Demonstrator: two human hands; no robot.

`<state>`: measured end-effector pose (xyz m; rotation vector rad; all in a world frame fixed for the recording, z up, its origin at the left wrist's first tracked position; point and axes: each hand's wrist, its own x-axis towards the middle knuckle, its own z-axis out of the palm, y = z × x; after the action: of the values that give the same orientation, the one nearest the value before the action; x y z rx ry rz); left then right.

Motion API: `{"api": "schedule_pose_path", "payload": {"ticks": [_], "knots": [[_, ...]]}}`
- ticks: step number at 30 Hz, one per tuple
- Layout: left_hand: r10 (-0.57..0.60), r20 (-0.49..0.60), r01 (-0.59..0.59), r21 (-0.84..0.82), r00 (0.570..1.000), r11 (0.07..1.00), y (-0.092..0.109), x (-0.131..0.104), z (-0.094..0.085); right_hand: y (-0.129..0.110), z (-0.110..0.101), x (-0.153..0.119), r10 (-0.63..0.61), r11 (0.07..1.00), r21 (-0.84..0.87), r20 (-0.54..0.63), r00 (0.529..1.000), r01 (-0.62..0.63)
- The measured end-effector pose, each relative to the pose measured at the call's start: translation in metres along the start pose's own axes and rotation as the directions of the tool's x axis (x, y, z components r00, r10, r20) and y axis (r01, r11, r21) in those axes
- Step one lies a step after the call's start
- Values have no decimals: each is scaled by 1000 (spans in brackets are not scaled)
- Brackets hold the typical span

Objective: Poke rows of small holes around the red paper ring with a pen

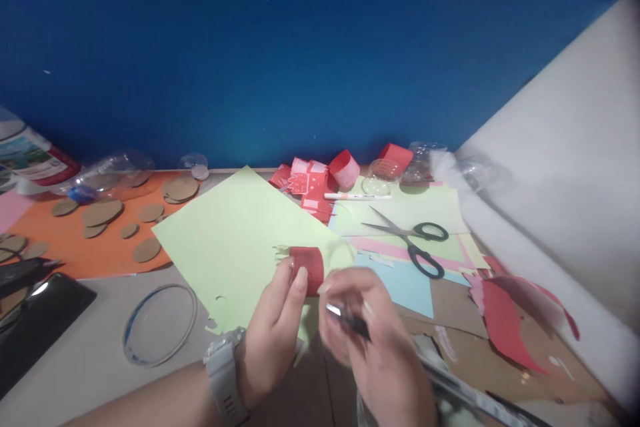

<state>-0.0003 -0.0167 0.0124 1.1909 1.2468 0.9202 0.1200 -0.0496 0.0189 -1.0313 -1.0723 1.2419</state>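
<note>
Above a pale green square paper sheet [225,227], centre: small curled red paper piece [313,267], pinched between thumb and fingers of the left hand [277,327]. In the right hand [383,347], closed, just beside: slim black-and-silver tool [353,325], probably a pen, blurred; contact with the red piece impossible to tell

Step in hand, by judgement: marking or shaping of the curled piece. Next move, by judgement: steady left pinch, light tool pressure, fringed end kept uncreased

Surface: grey tabletop [105,317]. To the left, orange paper sheet [107,263] under round brown cardboard discs [103,212]; nearer, clear plastic ring with blue inner side [129,333]. To the right, black-handled metal scissors [406,233], open, on layered coloured paper. Behind, cluster of red and pink paper pieces [313,183]; alongside, slim white marker [357,197]

Room: plain deep-blue wall [320,60] behind; white slanting panel [565,127], right
</note>
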Motion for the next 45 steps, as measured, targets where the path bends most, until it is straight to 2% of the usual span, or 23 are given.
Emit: {"api": "schedule_pose_path", "payload": {"ticks": [3, 7, 13, 19, 23, 36, 45], "knots": [[32, -3, -32, 45, 999, 998, -6, 1, 2, 7, -12, 26, -28, 1000, 9, -38, 999, 29], [34, 76, -44, 138, 997, 990, -9, 5, 3, 14, -22, 40, -25, 993, -120, -6, 1000, 24], [33, 84, -47, 169, 996, 984, -4, 5, 2, 23, -23, 39, 107, 994, 17, 8, 994, -107], [67, 87, -80, 160, 994, 984, -4, 6, 1, 28, -27, 35, 41, 991, -128, -10, 999, -42], [76, 104, -92, 157, 992, 983, -7, 8, 1, 32, -30, 34, 61, 986, -156, 3, 998, -60], [93, 58, -103, 218, 994, 971, 8, 8, 1, 25, -28, 37, 50, 988, -145, 21, 999, -47], [73, 94, -93, 226, 993, 970, 4, 8, 0, 26, -27, 38, 65, 992, -110, 15, 998, -63]]}}
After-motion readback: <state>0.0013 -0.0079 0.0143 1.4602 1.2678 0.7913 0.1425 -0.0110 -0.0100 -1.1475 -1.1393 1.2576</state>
